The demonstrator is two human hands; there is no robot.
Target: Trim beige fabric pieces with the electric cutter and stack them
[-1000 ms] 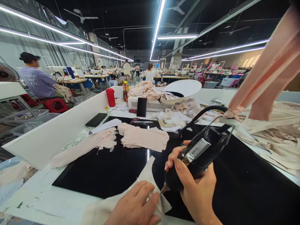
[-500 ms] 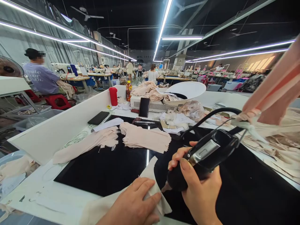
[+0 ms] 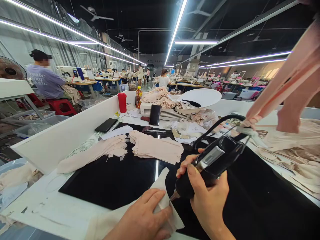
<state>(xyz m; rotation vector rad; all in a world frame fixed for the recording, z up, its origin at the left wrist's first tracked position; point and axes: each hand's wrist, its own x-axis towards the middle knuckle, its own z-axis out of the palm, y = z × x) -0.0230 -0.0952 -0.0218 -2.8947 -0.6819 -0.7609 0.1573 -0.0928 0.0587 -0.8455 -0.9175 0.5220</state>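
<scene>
My right hand is wrapped around a black corded hand tool with a silver plate on its body. Its narrow metal tip points down-left and meets or nearly meets the edge of a pale fabric piece; actual contact I cannot tell. My left hand lies on that fabric with fingers stretched, pressing it onto the black board. Part of the fabric is hidden under the hand. Twisted pink fabric strips are tied at the tool's upper end.
Beyond my hands lie a stack of pale fabric pieces and another pile. A phone, red cup, bottle and white lamp-like dish are farther back. More fabric lies right. A person sits left.
My right hand and the tool have moved left and slightly down, bringing the tip closer to the fabric and my left hand. The left hand stays on the fabric.
</scene>
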